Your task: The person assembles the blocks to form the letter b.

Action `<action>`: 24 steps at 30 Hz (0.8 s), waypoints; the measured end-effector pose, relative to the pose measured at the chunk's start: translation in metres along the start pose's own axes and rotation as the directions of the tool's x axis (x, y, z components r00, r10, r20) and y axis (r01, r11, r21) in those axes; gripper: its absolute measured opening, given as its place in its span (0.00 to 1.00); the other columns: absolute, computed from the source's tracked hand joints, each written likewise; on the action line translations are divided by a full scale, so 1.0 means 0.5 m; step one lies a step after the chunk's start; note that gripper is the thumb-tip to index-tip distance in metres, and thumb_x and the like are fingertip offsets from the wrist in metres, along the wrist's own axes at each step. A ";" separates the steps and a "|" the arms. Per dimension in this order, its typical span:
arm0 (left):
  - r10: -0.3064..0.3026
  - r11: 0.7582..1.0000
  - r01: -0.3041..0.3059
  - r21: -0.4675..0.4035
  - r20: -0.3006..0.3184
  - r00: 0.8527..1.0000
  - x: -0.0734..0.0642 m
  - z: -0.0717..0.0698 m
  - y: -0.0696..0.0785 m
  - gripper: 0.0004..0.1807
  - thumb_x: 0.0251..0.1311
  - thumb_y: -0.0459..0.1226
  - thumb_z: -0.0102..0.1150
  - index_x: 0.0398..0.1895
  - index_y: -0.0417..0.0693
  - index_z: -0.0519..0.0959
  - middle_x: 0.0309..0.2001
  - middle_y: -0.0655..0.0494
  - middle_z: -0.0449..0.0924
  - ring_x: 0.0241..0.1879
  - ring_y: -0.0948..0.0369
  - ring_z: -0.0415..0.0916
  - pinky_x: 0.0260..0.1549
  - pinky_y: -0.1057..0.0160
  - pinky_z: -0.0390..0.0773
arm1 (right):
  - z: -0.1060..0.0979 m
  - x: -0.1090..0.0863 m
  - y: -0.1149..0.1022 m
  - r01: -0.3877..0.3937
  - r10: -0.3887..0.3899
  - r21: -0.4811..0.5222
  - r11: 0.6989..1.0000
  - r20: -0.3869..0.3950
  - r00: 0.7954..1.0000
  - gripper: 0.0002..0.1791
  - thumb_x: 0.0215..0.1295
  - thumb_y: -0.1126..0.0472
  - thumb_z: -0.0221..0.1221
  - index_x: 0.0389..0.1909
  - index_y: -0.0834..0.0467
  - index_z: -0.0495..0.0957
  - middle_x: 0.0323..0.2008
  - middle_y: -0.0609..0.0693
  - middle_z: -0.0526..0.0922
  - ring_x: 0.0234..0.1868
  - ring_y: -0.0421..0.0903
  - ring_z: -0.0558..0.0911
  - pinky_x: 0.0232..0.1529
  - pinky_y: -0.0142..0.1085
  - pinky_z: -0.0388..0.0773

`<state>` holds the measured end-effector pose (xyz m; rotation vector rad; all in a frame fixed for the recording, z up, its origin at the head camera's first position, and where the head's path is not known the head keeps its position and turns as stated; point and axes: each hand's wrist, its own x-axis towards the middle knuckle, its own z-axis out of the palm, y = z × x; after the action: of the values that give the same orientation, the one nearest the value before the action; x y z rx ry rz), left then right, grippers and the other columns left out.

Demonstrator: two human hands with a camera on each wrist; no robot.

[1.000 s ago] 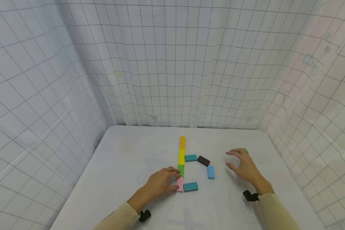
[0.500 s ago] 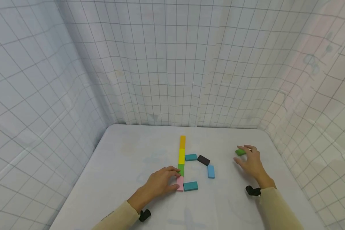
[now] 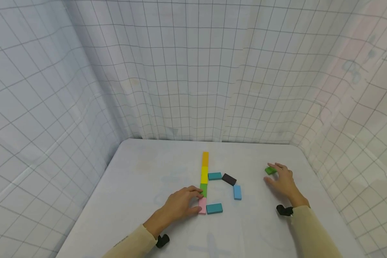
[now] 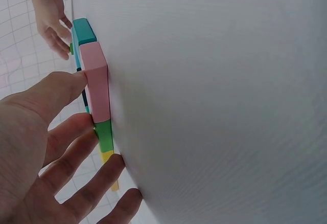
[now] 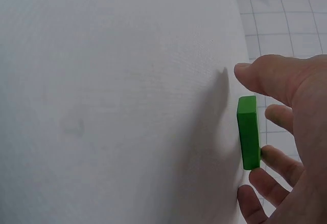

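A straight column of blocks lies on the table: an orange block (image 3: 205, 159) at the far end, a yellow block (image 3: 204, 175), a green block (image 3: 204, 190) and a pink block (image 3: 202, 206) nearest. My left hand (image 3: 180, 203) rests at its left side, thumb on the pink block and fingertips by the green one, fingers loosely bent. On the right, my right hand (image 3: 283, 182) hovers over a separate green block (image 5: 249, 133). Its thumb stands apart from that block in the right wrist view. A fingertip is beside the block; I cannot tell whether it touches.
Right of the column lie a teal block (image 3: 214, 176), a tilted black block (image 3: 229, 179), a light blue block (image 3: 237, 192) and a nearer teal block (image 3: 214, 208). The white table (image 3: 142, 168) is enclosed by hanging grid-patterned white sheets (image 3: 187, 89).
My right hand has moved right, from left of the loose green block to over it, revealing more of the block. My left hand and the other blocks have stayed in place.
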<state>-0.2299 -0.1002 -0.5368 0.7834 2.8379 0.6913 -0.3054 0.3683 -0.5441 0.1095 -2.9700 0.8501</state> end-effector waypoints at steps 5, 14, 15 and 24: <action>-0.002 1.000 0.002 0.001 -0.001 1.000 0.000 0.000 0.002 0.25 0.72 0.50 0.83 0.67 0.53 0.92 0.75 0.59 0.88 0.73 0.52 0.87 0.70 0.43 0.90 | -0.002 -0.002 -0.001 0.001 -0.001 0.007 1.000 0.006 1.000 0.34 0.83 0.59 0.70 0.82 0.68 0.74 0.83 0.82 0.63 0.78 0.90 0.62 0.70 0.85 0.73; -0.028 1.000 0.028 0.006 0.015 0.999 0.002 0.000 0.003 0.26 0.71 0.52 0.83 0.67 0.54 0.93 0.75 0.60 0.88 0.73 0.52 0.87 0.71 0.44 0.90 | 0.013 -0.005 0.004 0.032 -0.032 0.013 0.999 -0.008 0.999 0.27 0.82 0.62 0.71 0.76 0.68 0.81 0.77 0.83 0.68 0.78 0.87 0.68 0.75 0.83 0.72; -0.033 0.999 0.033 0.007 0.018 0.999 0.002 0.001 0.003 0.26 0.71 0.52 0.83 0.67 0.54 0.93 0.75 0.60 0.88 0.73 0.52 0.87 0.71 0.44 0.90 | 0.014 -0.006 0.003 0.037 -0.037 0.013 0.999 -0.008 0.999 0.27 0.82 0.62 0.71 0.75 0.68 0.82 0.77 0.83 0.68 0.77 0.87 0.69 0.74 0.83 0.72; -0.050 0.999 0.050 -0.001 0.026 0.998 0.003 -0.003 0.009 0.26 0.72 0.52 0.83 0.68 0.55 0.92 0.75 0.60 0.88 0.73 0.53 0.86 0.72 0.44 0.89 | 0.012 -0.018 -0.007 0.076 -0.076 0.026 0.997 -0.013 0.997 0.22 0.78 0.61 0.75 0.68 0.64 0.88 0.69 0.79 0.79 0.69 0.80 0.78 0.65 0.75 0.81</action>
<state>-0.2294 -0.0969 -0.5336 0.7133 2.8230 0.6715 -0.2965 0.3627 -0.5482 0.2159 -2.9231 0.8784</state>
